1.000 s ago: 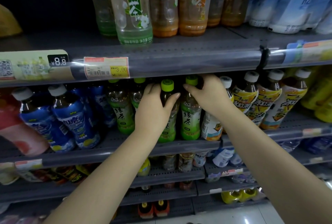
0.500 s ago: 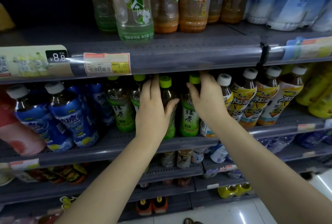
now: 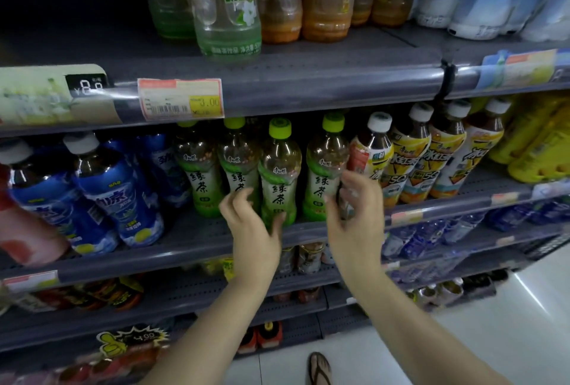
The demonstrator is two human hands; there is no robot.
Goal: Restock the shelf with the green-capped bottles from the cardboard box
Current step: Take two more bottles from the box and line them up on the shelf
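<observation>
Several green-capped tea bottles stand in a row on the middle shelf [image 3: 191, 232]. The front ones are one at centre [image 3: 279, 175] and one to its right [image 3: 325, 165]. My left hand [image 3: 253, 230] is low in front of the centre bottle, fingers spread, with the thumb at the bottle's base. My right hand [image 3: 357, 215] hovers beside the right bottle's lower label, fingers apart and blurred. Neither hand is closed round a bottle. The cardboard box is out of view.
Blue-labelled bottles [image 3: 114, 199] crowd the shelf's left, and white-capped yellow-labelled bottles [image 3: 410, 162] its right. Large tea bottles [image 3: 228, 14] stand on the shelf above, which carries a price tag [image 3: 180, 99]. Lower shelves hold small items. A sandalled foot [image 3: 319, 369] is on the white floor.
Both hands have slid down from the bottle necks to the lower bodies and loosened. The two front green-capped bottles now stand uncovered on the shelf.
</observation>
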